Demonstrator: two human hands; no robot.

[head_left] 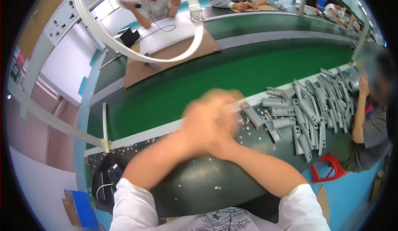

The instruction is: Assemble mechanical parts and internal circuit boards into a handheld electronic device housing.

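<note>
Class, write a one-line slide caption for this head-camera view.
Blurred left hand and right hand meet above a dark workbench, beside grey plastic parts and a green conveyor belt.

A green conveyor belt (232,71) is running across the middle of the room, edged by a pale rail (166,128). A dark worktop (215,181) is lying in front of it. Beyond the belt, brown cardboard sheets (166,59) are covering a second bench. A white perforated metal frame (62,15) is rising at upper left. A window (103,7) is letting in bright daylight. The floor (352,189) is showing blue, with a red plastic stool (327,168) standing on it.
</note>
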